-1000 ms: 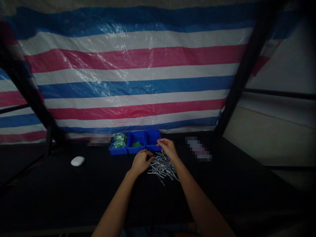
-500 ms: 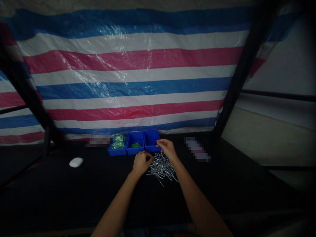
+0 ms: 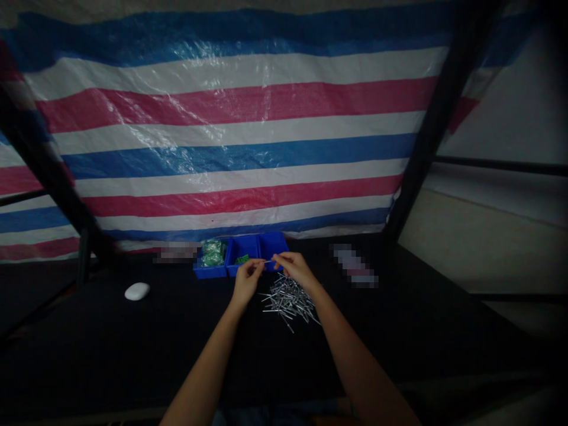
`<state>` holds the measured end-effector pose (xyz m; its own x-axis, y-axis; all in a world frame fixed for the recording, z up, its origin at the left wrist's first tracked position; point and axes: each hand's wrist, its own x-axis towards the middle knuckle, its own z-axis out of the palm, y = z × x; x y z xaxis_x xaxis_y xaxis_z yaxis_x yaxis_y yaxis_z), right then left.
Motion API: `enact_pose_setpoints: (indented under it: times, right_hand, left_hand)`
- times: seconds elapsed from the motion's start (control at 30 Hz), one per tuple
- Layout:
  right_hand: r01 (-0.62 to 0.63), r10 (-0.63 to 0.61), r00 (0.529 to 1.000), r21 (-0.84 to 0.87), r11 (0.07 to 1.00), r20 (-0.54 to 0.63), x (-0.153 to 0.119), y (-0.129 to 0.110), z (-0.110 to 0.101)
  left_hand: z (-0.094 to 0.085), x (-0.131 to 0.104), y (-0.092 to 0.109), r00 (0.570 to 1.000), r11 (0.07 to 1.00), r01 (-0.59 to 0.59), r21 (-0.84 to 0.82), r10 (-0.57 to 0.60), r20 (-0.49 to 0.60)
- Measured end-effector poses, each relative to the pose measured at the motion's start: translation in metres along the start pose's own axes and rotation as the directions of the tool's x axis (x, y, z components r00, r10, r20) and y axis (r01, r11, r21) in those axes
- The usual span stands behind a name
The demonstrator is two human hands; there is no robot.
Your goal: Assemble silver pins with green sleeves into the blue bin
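Note:
Between my two hands, just in front of the blue bins, spans a thin silvery metal rod [image 3: 268,261]. My left hand [image 3: 247,280] pinches around its left end with thumb and fingers, and my right hand [image 3: 294,267] pinches the other end. Below my right hand lies a loose heap of similar metal rods [image 3: 290,300], partly covered by that hand and wrist. The middle blue bin [image 3: 242,244] holds small green pieces [image 3: 242,259], and my left fingers overlap its front. Behind my right fingers stands the right blue bin [image 3: 273,241], its front partly hidden.
On the left, another blue bin [image 3: 210,273] holds green items in clear plastic [image 3: 213,253]. A white rounded object [image 3: 137,291] rests on the black table [image 3: 177,349]. Blurred-out items lie on both sides. A striped tarp [image 3: 239,160] hangs behind, between dark frame posts.
My left hand has moved up and slightly left, away from the heap. My right hand has shifted slightly left and down, and a rod now shows between both hands' fingertips.

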<state>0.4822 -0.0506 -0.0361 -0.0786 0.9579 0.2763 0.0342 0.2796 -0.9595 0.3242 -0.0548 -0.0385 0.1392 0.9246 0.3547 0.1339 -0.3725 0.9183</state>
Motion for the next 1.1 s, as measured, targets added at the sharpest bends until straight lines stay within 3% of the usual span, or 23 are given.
enact_pose_setpoints:
  times: [0.2, 0.53, 0.83, 1.1]
  right_hand:
    - [0.041, -0.044, 0.991, 0.032, 0.999, 0.124, -0.004, -0.006, 0.004]
    - [0.116, -0.117, 0.993, -0.039, 0.992, -0.031, 0.0, 0.006, 0.012]
    - [0.059, -0.058, 0.996, 0.013, 0.998, -0.074, -0.004, -0.009, 0.012]
    - [-0.026, 0.024, 0.999, 0.081, 0.996, 0.023, -0.006, -0.012, 0.011]
  left_hand:
    - [0.004, -0.002, -0.002, 0.99, 0.983, 0.105, -0.151, -0.089, 0.112]
    - [0.008, -0.007, -0.001, 0.946, 0.972, 0.188, -0.139, -0.141, 0.293]
    - [0.006, -0.007, 0.002, 0.953, 0.967, 0.207, -0.148, -0.165, 0.255]
    - [0.001, -0.003, 0.001, 0.978, 0.963, 0.18, -0.198, -0.153, 0.144]
